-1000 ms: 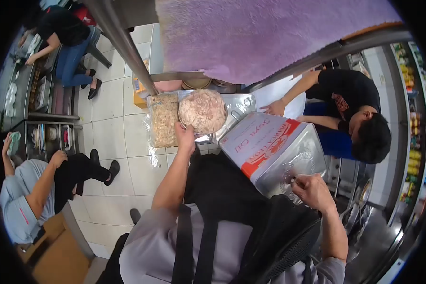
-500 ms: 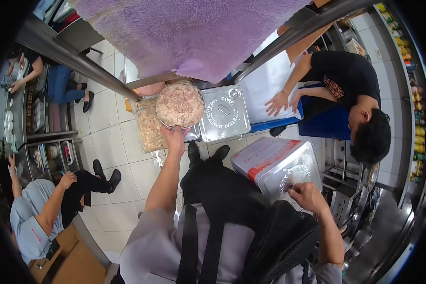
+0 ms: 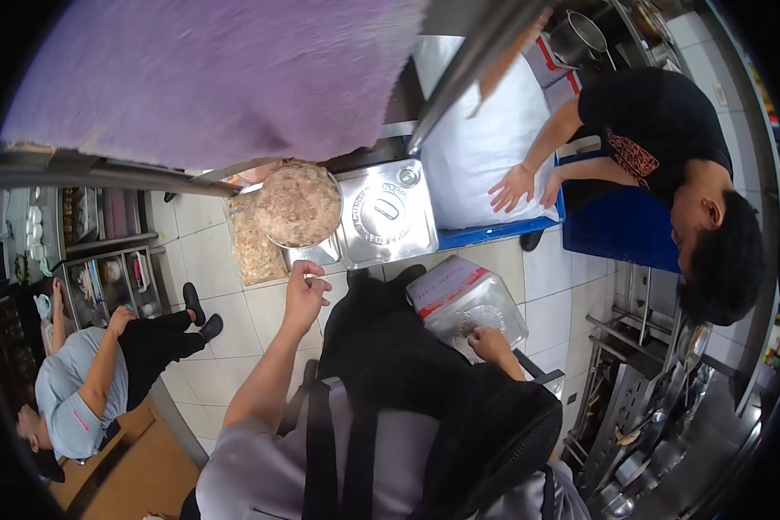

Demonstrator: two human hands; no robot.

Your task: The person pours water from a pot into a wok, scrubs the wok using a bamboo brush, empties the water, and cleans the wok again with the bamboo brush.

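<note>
My left hand (image 3: pixel 306 299) is just in front of a round bowl of minced meat (image 3: pixel 299 205), apart from it, fingers loosely curled with nothing between them. The bowl sits partly over a clear bag of pale chopped food (image 3: pixel 256 243) and beside a square metal tin (image 3: pixel 388 214) with an embossed top. My right hand (image 3: pixel 491 344) is closed at the middle of the top of a second tin, an oil tin (image 3: pixel 455 299) with red and white sides. The tin is tilted by my leg. My fingers hide the handle there.
At the right, a person in a black shirt (image 3: pixel 659 121) leans with both hands over a white sack (image 3: pixel 481 147) in a blue crate (image 3: pixel 503 227). A purple cloth (image 3: pixel 208 78) hangs above, next to a metal post. Another person (image 3: pixel 78 381) sits at left by shelves.
My left hand has let go of the bowl and drawn back towards me. The oil tin and my right hand have shifted left in view as the camera turned.
</note>
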